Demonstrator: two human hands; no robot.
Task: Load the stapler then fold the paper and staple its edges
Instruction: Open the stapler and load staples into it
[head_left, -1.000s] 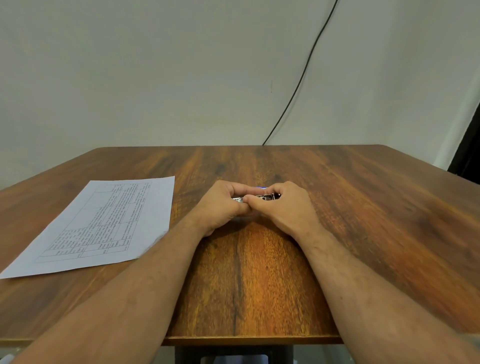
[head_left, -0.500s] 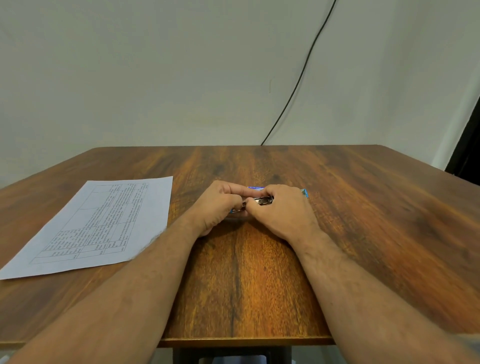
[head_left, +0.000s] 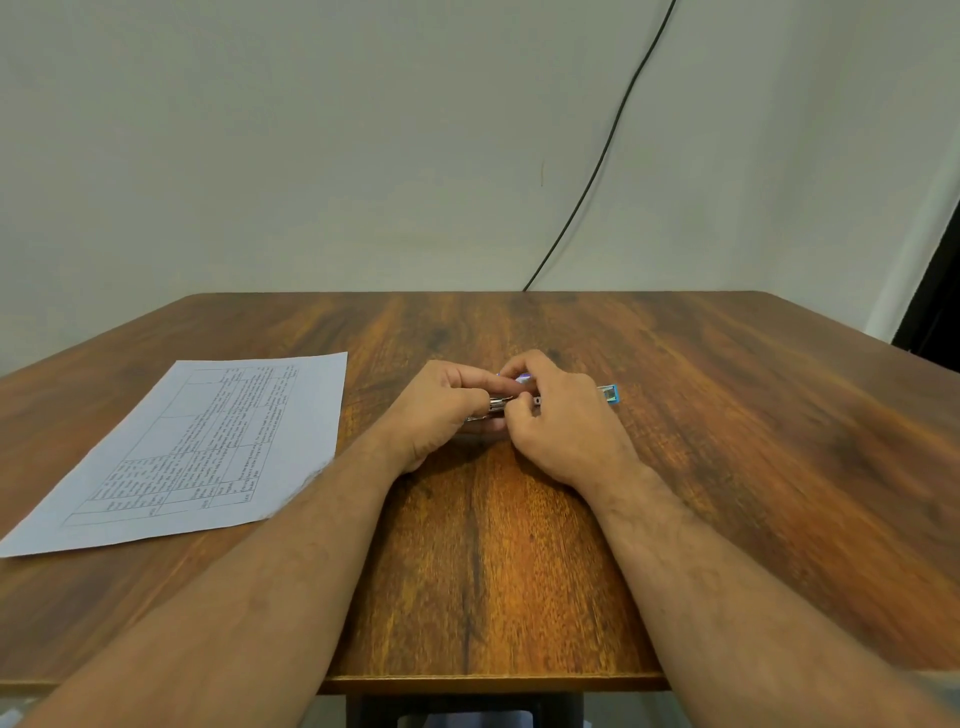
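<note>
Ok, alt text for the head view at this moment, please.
Both hands meet at the middle of a wooden table, left hand and right hand gripping a small blue and metal stapler. A printed paper lies flat to their left, unfolded.

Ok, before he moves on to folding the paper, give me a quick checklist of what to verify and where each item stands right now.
1. Stapler held in both hands: ok, left hand and right hand grip it.
2. Staples seated: cannot tell, fingers hide the channel.
3. Stapler closed: cannot tell; a blue end sticks out past the right hand.
4. Paper flat, unfolded, within reach: ok.
5. Hands free for folding: not ok.
</note>
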